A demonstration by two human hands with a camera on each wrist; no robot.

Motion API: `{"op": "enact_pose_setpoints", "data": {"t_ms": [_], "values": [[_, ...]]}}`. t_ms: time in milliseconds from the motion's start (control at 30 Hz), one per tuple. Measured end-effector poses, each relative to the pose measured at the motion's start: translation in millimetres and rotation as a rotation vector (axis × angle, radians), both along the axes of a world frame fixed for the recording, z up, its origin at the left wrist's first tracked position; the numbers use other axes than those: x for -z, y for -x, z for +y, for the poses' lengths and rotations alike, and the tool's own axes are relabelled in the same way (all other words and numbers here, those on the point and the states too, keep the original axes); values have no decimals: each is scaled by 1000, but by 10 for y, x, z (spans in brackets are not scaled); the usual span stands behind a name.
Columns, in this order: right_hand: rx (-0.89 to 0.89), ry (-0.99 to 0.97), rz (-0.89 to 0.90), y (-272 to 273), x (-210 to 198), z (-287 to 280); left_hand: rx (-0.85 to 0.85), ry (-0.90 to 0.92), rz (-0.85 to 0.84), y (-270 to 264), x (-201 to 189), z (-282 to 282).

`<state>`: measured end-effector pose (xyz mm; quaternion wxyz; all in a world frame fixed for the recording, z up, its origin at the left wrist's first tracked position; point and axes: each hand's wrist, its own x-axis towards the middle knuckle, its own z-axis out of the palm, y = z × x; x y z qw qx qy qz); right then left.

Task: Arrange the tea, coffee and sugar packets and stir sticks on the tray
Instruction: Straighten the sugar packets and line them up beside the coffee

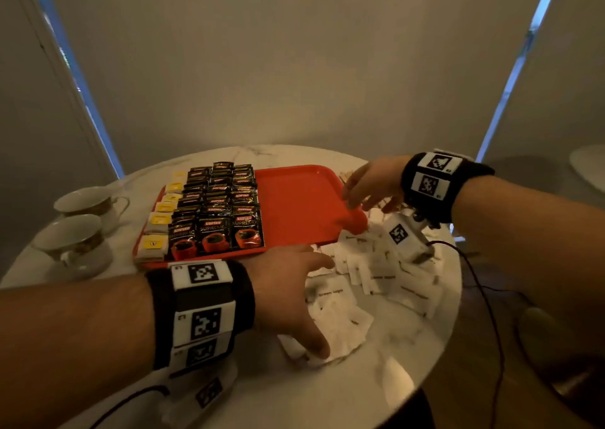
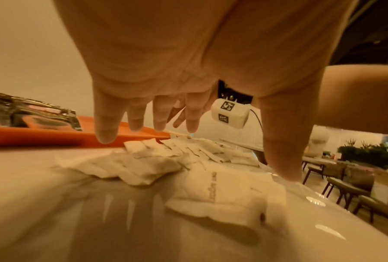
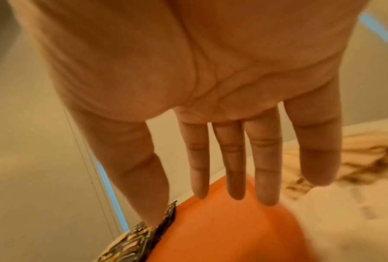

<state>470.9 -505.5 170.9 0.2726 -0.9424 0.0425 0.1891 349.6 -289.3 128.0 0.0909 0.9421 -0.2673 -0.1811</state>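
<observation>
Fingers point(image 2: 107, 127) of left hand point(image 1: 288, 284) spread above sugar packets point(image 1: 376, 265), pile stretching toward 2 o'clock; right hand point(image 1: 370, 183) splayed, empty, over tray point(image 1: 294, 199)

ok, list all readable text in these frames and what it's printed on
"KOPIKO" and "SUPREMO": front coffee packets on the red tray.
"brown sugar": white sugar packet by the left hand.
Yellow labels on the tea packets: too small.
Wristband markers: patterns only, no words.
</observation>
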Motion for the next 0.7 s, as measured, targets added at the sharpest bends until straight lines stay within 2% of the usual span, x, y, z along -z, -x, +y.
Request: {"op": "enact_pose_setpoints", "data": {"t_ms": [167, 433, 700], "values": [[11, 216, 88, 307, 30, -381, 15, -159, -30, -17, 33, -298], [-231, 616, 178, 542, 214, -409, 11, -240, -21, -228, 25, -589], [-378, 744, 97, 599, 327, -292, 82, -308, 24, -299, -3, -749]]}}
